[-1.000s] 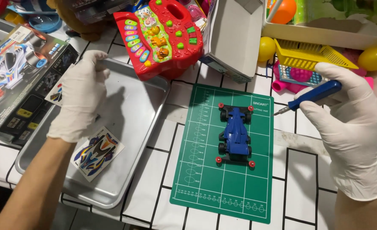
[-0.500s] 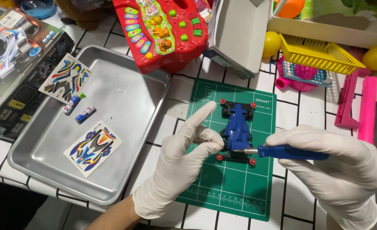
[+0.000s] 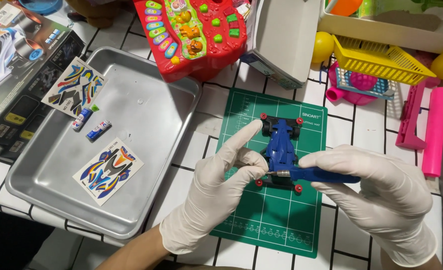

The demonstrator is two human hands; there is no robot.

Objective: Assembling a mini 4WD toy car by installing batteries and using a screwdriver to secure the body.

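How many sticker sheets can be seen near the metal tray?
2. One sticker sheet lies over the metal tray's upper left rim, beside two small batteries. The other sticker sheet lies flat inside the tray, near its front. More may be hidden.
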